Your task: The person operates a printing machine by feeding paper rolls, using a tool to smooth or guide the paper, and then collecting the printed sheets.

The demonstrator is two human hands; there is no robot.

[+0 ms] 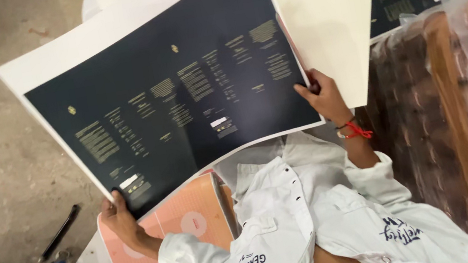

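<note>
large dark navy printed paper sheet (176,90): light, floppy | left hand (118,217) pinches near-left corner | right hand (322,97) pinches right edge

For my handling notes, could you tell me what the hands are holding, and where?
Both hold one large dark printed sheet by its lower edge: the left hand and the right hand each grip a bottom corner.
</note>
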